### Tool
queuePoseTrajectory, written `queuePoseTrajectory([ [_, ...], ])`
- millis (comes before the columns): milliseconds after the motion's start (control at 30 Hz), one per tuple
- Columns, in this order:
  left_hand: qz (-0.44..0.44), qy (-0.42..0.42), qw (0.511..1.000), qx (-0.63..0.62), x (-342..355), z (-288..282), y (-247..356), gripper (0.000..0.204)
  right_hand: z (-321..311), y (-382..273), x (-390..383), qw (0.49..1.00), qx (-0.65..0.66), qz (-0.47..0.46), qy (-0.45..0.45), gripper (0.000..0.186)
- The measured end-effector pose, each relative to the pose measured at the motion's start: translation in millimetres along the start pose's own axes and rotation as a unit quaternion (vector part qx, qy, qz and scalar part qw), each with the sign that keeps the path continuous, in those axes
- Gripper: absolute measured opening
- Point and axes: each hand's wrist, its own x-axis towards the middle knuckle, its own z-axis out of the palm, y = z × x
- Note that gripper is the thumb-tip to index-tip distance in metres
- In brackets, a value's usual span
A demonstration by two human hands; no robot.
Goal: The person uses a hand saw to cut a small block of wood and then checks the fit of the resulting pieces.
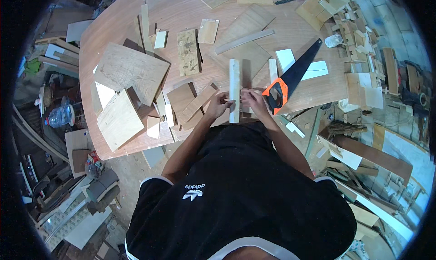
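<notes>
A: Identify the reference item and the workpiece.
B: Reference item: the handsaw [294,73], lying on the table [181,6]. Workpiece: the white strip [234,83], positioned left of the handsaw, long axis pointing away from the wearer.
A: State the left hand's condition.
B: The left hand [220,105] is on the strip's side facing away from the handsaw. Thumb and bent fingers pinch the strip's nearer half.
A: And the right hand?
B: The right hand [255,101] sits between the strip and the handsaw, just beside its orange handle [284,88]. Fingers bend toward the strip; whether they pinch it cannot be told.
A: List surrounding parts.
B: A white offcut [285,59] lies just left of the handsaw's blade. The clear container [334,41] stands right of its tip. The pitted block [188,52] and, farther off, the large panel [134,71] lie left of the handsaw.
</notes>
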Motion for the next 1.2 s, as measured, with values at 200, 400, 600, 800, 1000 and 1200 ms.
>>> queuePoseTrajectory([
  [200, -0.05, -0.005, 0.999, -0.012, 9, 4, 13, 0.03, -12, 2, 27, 0.995, -0.055, -0.08, 0.003, 0.04],
  [400, -0.061, 0.01, 0.995, 0.08, 4, 1, 30, 0.036, -16, -35, 44, 0.971, -0.154, 0.044, -0.175, 0.024],
  [600, 0.007, 0.29, 0.832, 0.473, -17, -24, -4, 0.054, -46, -34, 64, 0.961, -0.261, -0.012, -0.095, 0.016],
  [800, -0.034, 0.245, 0.819, 0.518, -12, -47, -15, 0.049, -83, -43, 74, 0.976, -0.189, 0.091, -0.048, 0.021],
  [1000, -0.032, 0.261, 0.91, 0.32, 37, 6, 17, 0.053, -91, -62, 78, 0.95, -0.272, 0.107, -0.107, 0.02],
  [1200, 0.026, 0.277, 0.899, 0.338, 47, 18, 12, 0.057, -76, -40, 84, 0.919, -0.337, 0.13, -0.157, 0.026],
])
